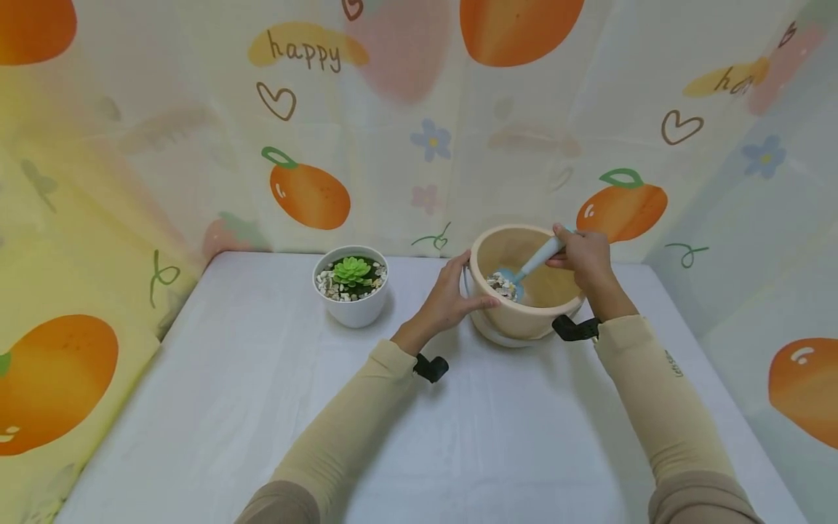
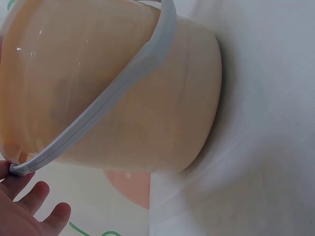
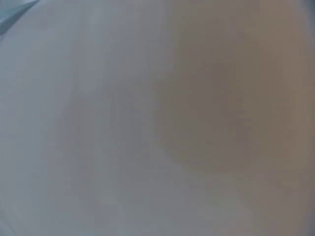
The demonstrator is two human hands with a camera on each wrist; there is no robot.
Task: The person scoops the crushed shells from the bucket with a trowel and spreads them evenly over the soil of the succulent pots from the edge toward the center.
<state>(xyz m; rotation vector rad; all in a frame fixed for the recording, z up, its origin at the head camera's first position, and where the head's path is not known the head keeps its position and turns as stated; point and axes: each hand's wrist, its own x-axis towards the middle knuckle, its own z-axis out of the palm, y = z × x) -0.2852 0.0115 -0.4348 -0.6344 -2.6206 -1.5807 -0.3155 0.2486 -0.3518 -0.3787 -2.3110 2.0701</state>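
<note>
A cream bucket (image 1: 524, 313) with a pale grey handle (image 2: 118, 81) stands toward the back of the table. My left hand (image 1: 448, 298) holds its left side at the rim, thumb along the front edge. In the left wrist view, the fingers (image 2: 32, 201) of that hand reach the handle's end, several of them spread. My right hand (image 1: 585, 258) grips a light blue toy shovel (image 1: 540, 258) by its handle over the right rim. The shovel's scoop is inside the bucket, with pale pebbles (image 1: 500, 286) on it. The right wrist view is blurred by a close cream surface.
To the left of the bucket, a white pot (image 1: 353, 313) holds a green succulent (image 1: 352, 271) among pale pebbles and dark soil. A white cloth covers the table (image 1: 229, 407). Close behind the table hangs a fruit-printed curtain (image 1: 386, 167), which also runs along both sides.
</note>
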